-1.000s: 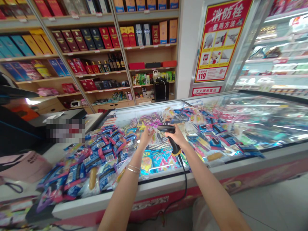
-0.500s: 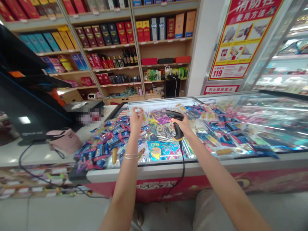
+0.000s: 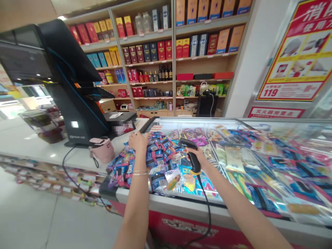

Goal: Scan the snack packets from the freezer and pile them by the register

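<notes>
My left hand (image 3: pixel 138 143) is pressed down on a heap of blue and red snack packets (image 3: pixel 155 160) inside the glass-topped chest freezer, and I cannot tell whether its fingers hold a packet. My right hand (image 3: pixel 198 157) grips a black corded handheld barcode scanner (image 3: pixel 190 154) above the freezer's packets. Its black cord (image 3: pixel 207 211) hangs down over the freezer's front rim (image 3: pixel 181 204). More flat packets (image 3: pixel 259 173) lie across the freezer's right side.
A black checkout terminal (image 3: pixel 74 86) stands on the white counter (image 3: pixel 33 145) left of the freezer, with a pink bag (image 3: pixel 101 150) and a small printer (image 3: pixel 119 119) beside it. Wooden shelves of boxed liquor (image 3: pixel 155 52) stand behind. A red fire-hydrant poster (image 3: pixel 298 58) hangs right.
My view has swung left, bringing the checkout terminal into sight. My left hand has dropped from above the freezer onto the packet heap. The scanner stays in my right hand.
</notes>
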`<state>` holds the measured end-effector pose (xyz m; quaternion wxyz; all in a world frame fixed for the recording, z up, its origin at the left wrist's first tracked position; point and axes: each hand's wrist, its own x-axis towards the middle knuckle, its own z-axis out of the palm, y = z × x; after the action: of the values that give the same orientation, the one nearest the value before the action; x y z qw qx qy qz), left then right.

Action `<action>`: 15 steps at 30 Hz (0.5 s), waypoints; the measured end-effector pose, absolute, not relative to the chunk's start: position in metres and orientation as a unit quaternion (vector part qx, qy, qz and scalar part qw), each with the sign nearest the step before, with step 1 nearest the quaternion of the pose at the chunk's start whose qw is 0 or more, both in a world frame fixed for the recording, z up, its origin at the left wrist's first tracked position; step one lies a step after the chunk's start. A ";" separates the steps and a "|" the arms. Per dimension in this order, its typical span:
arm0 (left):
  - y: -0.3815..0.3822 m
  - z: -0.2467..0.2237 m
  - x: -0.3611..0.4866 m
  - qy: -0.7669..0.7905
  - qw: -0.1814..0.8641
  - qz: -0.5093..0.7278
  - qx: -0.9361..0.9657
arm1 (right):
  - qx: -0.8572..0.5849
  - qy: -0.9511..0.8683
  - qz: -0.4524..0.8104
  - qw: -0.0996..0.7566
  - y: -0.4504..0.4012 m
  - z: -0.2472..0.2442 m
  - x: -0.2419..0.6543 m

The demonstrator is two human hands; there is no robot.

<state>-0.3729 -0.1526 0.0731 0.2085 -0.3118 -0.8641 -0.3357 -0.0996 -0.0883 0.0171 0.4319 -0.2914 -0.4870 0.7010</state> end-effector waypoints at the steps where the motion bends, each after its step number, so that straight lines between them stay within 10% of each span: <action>1: -0.153 0.069 -0.375 -0.876 0.197 -0.305 -0.319 | -0.288 -0.478 0.710 0.429 -0.089 0.013 -0.101; 15: -0.159 0.064 -0.370 -0.905 0.118 -0.214 -0.347 | -0.280 -0.465 0.733 0.410 -0.092 0.007 -0.105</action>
<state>-0.3701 -0.1586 0.0642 0.1183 -0.3472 -0.9054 -0.2139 -0.1053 -0.0915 0.0065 0.4098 -0.2800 -0.4649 0.7332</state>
